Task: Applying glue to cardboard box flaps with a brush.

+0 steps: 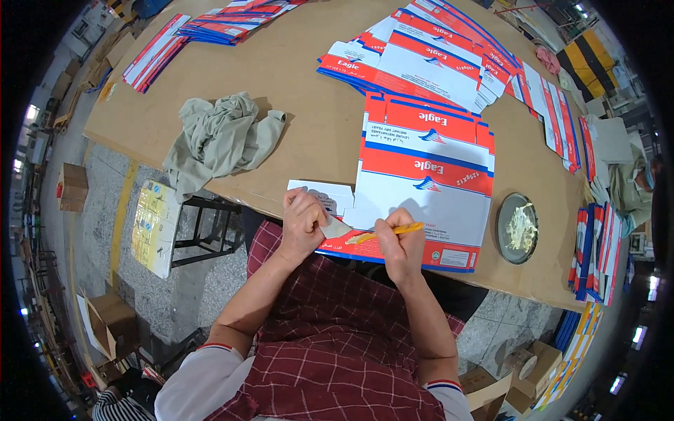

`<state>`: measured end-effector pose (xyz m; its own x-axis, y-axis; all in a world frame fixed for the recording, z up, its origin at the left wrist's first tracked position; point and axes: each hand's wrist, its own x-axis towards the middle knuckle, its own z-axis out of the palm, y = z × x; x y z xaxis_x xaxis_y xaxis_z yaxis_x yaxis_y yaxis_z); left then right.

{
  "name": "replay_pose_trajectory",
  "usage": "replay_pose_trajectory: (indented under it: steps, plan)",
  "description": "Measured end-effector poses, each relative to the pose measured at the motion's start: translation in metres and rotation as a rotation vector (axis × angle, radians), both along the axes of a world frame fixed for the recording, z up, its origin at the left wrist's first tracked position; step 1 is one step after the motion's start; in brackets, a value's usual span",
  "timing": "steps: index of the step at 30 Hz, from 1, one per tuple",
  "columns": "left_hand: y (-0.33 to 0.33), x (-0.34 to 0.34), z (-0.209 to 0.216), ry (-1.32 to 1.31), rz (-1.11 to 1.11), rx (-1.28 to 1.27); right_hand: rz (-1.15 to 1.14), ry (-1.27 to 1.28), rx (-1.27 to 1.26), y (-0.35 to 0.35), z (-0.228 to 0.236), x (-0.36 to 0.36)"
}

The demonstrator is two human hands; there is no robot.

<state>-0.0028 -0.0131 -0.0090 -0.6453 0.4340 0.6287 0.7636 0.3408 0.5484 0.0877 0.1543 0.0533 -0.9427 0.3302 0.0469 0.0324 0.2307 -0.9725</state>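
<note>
A flat carton blank (414, 203), printed red, white and blue, lies at the table's near edge in front of me. My left hand (303, 221) is closed, pinching a flap at the blank's near left corner. Between thumb and fingers, my right hand (401, 245) grips a slim yellow brush (409, 228), slanted so its pale tip points left onto the red part of the flap beside my left hand. To the right of the blank sits a round dark-rimmed dish (503, 247) with cream-coloured paste (521, 228) in it.
A crumpled grey-green cloth (225, 137) lies left on the brown tabletop (309, 91). Stacks of flat cartons (432, 59) fan out beyond the blank, with more (232, 21) at far left. A stool (156, 228) stands left. At the far right, a gloved person (632, 193) is beside cartons.
</note>
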Motion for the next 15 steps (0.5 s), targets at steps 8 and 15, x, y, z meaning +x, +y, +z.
replay_pose_trajectory:
  steps: [8,15]
  plan:
    - [-0.001,0.001,0.0,-0.004,0.004,0.005,-0.092,-0.036,-0.357,0.001,-0.01,-0.004]
    - [0.001,0.002,0.002,0.001,0.01,0.026,-0.137,0.019,-0.479,-0.001,-0.016,-0.007]
